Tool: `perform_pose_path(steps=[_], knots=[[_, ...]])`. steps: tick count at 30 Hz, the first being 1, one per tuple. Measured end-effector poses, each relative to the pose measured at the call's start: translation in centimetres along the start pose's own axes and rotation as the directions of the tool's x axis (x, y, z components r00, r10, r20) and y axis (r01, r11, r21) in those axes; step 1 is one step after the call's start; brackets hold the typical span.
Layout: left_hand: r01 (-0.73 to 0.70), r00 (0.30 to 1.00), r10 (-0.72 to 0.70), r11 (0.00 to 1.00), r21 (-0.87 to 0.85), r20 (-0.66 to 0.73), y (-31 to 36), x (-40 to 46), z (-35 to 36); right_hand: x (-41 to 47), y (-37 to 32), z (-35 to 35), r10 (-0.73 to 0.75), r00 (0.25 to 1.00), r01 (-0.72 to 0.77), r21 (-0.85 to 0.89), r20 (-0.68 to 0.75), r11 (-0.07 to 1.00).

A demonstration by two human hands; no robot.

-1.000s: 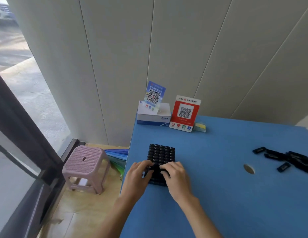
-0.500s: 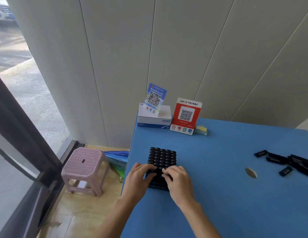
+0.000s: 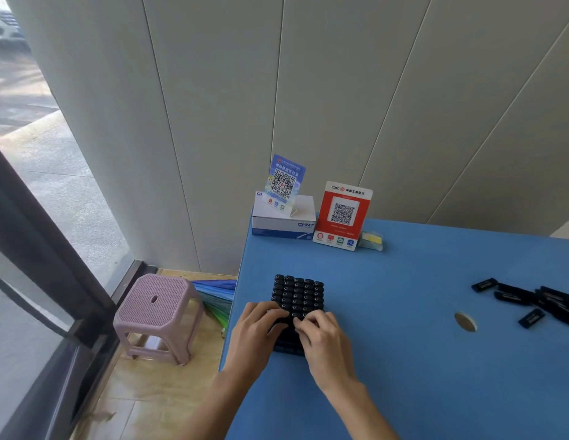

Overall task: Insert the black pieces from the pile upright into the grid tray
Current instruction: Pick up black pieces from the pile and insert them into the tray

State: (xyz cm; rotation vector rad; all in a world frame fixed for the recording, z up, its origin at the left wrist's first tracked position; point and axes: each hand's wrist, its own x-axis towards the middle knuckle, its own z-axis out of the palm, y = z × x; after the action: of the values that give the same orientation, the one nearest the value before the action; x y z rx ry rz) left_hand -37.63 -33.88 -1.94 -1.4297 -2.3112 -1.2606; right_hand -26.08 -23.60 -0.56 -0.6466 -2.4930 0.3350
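Observation:
The black grid tray lies near the left edge of the blue table. Upright black pieces fill its far rows. My left hand grips the tray's near left side, its fingers curled over the near rows. My right hand rests on the near right part, fingertips pinched down on a black piece standing there; the piece itself is mostly hidden. The pile of loose black pieces lies flat at the table's far right, well away from both hands.
A round hole in the tabletop sits between tray and pile. At the back stand a white box, a blue QR sign, a red QR sign and a small yellow pack. A pink stool stands on the floor to the left.
Both hands stay on the near rows of the tray; the fingertips shift only slightly. The camera view drifts a little.

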Motion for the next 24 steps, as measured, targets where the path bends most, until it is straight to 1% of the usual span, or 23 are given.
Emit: perform_pose_path(steps=[6,13,20,24], knots=[[-0.064,0.998,0.064,0.997,0.042,0.006,-0.7,0.1,-0.2,-0.2,-0.1,0.2,0.019,1.0,-0.018,0.006,-0.012,1.0],[-0.089,0.995,0.091,0.995,0.039,-0.03,-0.9,-0.3,0.0,-0.5,-0.5,0.0,0.088,0.996,-0.088,0.026,-0.002,0.996],[-0.088,0.994,0.09,0.996,0.034,-0.067,-1.3,0.1,0.4,-0.6,-0.8,0.0,0.128,0.992,-0.128,0.038,-0.008,0.991],[-0.072,0.996,0.074,0.996,0.058,-0.046,-1.0,0.1,0.4,-0.6,-0.8,0.1,0.114,0.993,-0.114,0.043,0.001,0.993]])
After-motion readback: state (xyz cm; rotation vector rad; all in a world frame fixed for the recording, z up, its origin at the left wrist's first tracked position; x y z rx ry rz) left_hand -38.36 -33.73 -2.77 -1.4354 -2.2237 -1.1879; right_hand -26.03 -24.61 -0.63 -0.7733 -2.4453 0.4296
